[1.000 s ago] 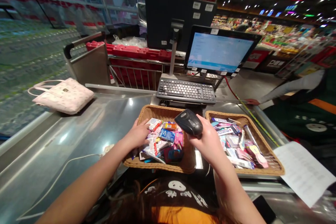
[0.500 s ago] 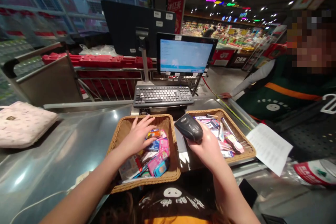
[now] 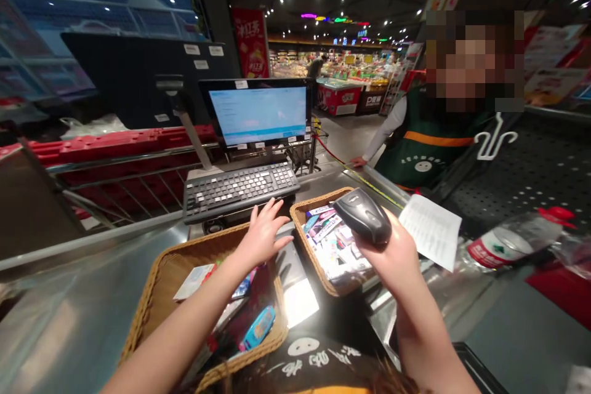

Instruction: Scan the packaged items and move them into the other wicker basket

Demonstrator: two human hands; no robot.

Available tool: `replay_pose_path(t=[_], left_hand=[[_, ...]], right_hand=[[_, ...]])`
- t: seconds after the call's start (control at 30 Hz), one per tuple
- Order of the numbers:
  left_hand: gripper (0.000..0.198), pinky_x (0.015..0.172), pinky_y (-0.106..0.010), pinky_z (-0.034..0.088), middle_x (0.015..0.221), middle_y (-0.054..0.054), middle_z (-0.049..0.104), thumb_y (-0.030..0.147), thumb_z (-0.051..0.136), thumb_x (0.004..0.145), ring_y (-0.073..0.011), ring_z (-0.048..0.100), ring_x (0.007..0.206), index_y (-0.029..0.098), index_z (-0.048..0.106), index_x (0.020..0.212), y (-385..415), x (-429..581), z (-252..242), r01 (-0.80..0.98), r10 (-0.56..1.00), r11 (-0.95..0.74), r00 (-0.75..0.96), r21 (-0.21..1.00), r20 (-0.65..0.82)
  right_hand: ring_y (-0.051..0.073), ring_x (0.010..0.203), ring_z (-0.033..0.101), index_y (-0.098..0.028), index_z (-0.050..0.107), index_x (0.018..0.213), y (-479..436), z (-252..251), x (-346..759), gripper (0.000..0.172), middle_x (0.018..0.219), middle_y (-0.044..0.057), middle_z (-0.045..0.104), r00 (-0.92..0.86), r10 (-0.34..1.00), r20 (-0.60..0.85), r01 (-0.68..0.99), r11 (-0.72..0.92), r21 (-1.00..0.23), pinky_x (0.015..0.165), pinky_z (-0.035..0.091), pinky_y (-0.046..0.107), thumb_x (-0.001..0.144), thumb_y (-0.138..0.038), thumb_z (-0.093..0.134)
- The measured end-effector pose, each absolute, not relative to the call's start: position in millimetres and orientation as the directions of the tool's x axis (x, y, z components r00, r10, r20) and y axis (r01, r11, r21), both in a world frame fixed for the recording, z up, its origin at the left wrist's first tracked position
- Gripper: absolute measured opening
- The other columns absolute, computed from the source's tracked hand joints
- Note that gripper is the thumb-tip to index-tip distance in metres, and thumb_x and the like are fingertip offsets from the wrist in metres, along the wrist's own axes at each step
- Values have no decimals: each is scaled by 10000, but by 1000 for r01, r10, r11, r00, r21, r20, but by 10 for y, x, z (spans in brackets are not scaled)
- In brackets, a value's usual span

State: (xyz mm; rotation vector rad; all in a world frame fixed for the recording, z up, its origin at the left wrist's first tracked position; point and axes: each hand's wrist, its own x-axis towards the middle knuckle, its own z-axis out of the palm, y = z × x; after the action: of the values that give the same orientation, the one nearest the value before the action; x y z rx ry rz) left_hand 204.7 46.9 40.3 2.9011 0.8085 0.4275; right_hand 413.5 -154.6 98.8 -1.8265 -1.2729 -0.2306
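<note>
My right hand is closed around a black barcode scanner, held above the right wicker basket. Small packaged items fill that basket. With its fingers spread and nothing in it, my left hand is over the far right rim of the left wicker basket. Inside the left basket lie several packaged goods, among them a blue item near the front corner and a white card. My left forearm hides part of its contents.
Behind the baskets are a black keyboard and a lit monitor. A paper sheet and a bottle with a red label lie on the right. Across the counter stands a person in a green apron; a white hanger is beside them.
The view has turned to the right. My left hand has moved from over the left basket's goods to its far right rim. The scanner stays in my right hand, over the right basket.
</note>
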Motion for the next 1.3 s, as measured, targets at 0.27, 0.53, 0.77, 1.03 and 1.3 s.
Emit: replay_pose_path(t=[0.27, 0.53, 0.77, 1.03, 1.3], left_hand=[[227, 1148, -697, 161, 1537, -148, 422, 388, 708, 819, -360, 240, 1488, 205, 747, 948, 475, 3337, -42, 385, 388, -922, 919, 50, 69], [322, 1185, -649, 74, 1417, -167, 553, 353, 794, 697, -370, 310, 1441, 178, 763, 965, 501, 3943, -599, 359, 360, -933, 932, -32, -36], [226, 1185, -656, 76, 1393, -166, 568, 181, 632, 804, -358, 271, 1462, 172, 762, 989, 556, 4036, -787, 381, 383, -924, 920, -29, -84], [125, 1139, -697, 187, 1411, -58, 567, 268, 647, 811, -359, 288, 1453, 229, 766, 816, 663, 3912, -690, 348, 332, -934, 930, 80, -157], [125, 1178, -652, 132, 1364, -152, 581, 194, 657, 801, -375, 301, 1453, 166, 764, 858, 637, 3847, -609, 412, 410, -910, 911, 51, -41]], right_hand=[[344, 1151, 621, -160, 665, 1139, -1662, 1044, 4605, 407, 1094, 144, 696, 490, 620, 614, 827, -108, -551, 1007, 502, 522, 775, -340, 648], [337, 1177, 619, -170, 637, 1220, -1661, 936, 4989, 469, 1256, 144, 664, 505, 610, 610, 819, -117, -562, 1021, 499, 498, 775, -315, 645], [340, 1175, 620, -171, 632, 1229, -1619, 867, 5182, 496, 1274, 142, 663, 544, 612, 574, 780, -118, -614, 1020, 495, 510, 753, -307, 675], [333, 1158, 626, -169, 640, 1202, -1592, 838, 5276, 487, 1218, 139, 681, 566, 628, 534, 746, -115, -656, 1020, 498, 500, 740, -314, 696], [344, 1163, 619, -185, 649, 1169, -1588, 839, 5248, 443, 1171, 138, 694, 556, 647, 522, 736, -91, -671, 1019, 492, 536, 743, -295, 699]])
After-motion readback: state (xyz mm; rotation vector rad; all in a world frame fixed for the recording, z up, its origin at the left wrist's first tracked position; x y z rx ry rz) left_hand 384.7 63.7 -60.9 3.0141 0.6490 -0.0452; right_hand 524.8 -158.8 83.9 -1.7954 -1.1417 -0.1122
